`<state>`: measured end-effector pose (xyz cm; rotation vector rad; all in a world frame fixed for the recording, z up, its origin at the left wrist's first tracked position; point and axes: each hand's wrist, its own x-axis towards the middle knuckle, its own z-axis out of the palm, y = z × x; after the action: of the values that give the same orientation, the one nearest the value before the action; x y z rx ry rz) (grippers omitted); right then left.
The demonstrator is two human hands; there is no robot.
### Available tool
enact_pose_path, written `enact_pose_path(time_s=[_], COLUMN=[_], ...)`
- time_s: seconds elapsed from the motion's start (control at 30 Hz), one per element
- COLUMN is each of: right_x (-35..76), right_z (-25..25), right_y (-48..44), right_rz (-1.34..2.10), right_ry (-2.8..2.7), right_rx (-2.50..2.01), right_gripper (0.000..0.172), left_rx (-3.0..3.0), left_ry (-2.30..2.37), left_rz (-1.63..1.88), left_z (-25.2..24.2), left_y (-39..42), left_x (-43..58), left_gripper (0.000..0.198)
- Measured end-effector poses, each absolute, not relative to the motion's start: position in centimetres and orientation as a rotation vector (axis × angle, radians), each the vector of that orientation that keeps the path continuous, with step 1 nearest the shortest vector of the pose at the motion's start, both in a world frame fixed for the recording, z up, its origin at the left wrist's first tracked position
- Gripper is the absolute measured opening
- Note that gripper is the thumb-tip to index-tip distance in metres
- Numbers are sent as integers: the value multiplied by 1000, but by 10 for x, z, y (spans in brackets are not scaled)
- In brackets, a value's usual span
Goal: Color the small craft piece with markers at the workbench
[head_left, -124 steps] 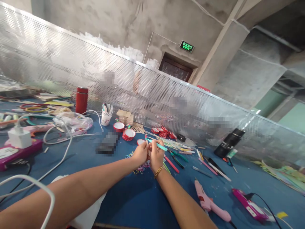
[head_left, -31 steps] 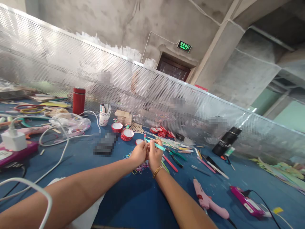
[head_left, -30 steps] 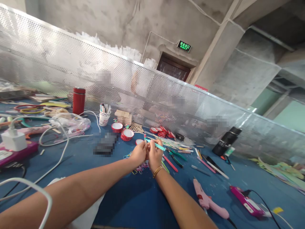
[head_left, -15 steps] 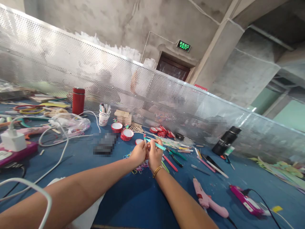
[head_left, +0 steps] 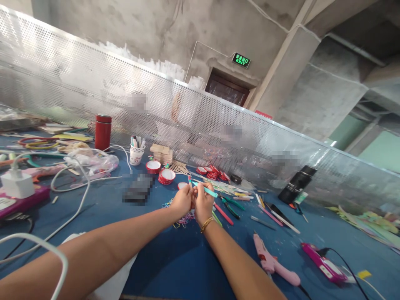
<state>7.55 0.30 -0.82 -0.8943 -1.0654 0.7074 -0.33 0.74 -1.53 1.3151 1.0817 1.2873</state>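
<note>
Just beyond the paper clips (head_left: 184, 221), fingers of my left hand (head_left: 183, 201) pinched a red-tipped stick (head_left: 189, 179); my right hand (head_left: 204, 201) pinched a marker (head_left: 210, 192). Colouring appeared underway; the next stroke likely called for steadiness.

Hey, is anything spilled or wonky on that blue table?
The colourful paper clips lie in a loose jumble near the left hand, so they look spilled, though maybe someone put them there. The black bottle at the right leans, but the exit sign slants too, so that may just be the camera's tilt.
</note>
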Motion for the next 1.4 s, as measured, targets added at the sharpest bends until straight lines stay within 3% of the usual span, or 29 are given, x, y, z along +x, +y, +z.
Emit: enact_pose_path(time_s=[1.4], right_x=[76], right_z=[-8], right_y=[2], right_rz=[642], right_ry=[-1108], right_rx=[-914], right_gripper=[30], left_rx=[1388], left_ry=[1183], left_rz=[1306], left_z=[-15], left_y=[8], left_x=[-5], left_gripper=[28])
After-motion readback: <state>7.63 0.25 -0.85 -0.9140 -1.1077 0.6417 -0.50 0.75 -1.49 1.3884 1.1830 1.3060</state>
